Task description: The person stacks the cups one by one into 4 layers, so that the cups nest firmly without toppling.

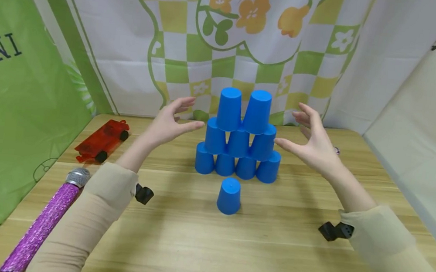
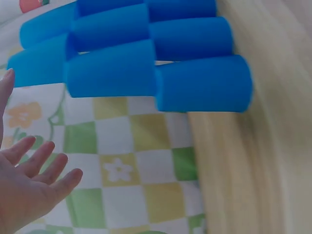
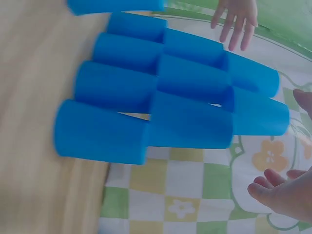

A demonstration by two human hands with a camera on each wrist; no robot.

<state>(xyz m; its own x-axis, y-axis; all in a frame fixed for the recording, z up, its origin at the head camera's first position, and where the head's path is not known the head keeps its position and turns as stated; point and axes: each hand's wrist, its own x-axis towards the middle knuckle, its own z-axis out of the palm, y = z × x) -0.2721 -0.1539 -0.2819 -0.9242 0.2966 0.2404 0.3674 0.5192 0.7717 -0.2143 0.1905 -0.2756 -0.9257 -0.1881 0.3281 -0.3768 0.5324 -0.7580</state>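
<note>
Upside-down blue cups form a tiered stack on the wooden table: several in the bottom row (image 1: 205, 159), three in the middle row (image 1: 238, 142), two on top (image 1: 258, 112). In front of it stands a single upside-down blue cup (image 1: 229, 196). My left hand (image 1: 169, 122) is held in the air left of the stack, thumb and fingers spread and holding nothing. On the other side, my right hand (image 1: 312, 140) hovers with fingers loosely bent, its thumb tip close to the middle row; whether it touches a cup I cannot tell. Both wrist views show empty palms beside the cups.
A red toy car (image 1: 103, 140) lies at the table's left side. Nearer me is a microphone with a glittery purple handle (image 1: 44, 220), partly behind my left sleeve. A patterned cloth (image 1: 193, 63) hangs behind the stack. A small object (image 1: 336, 150) shows behind my right wrist.
</note>
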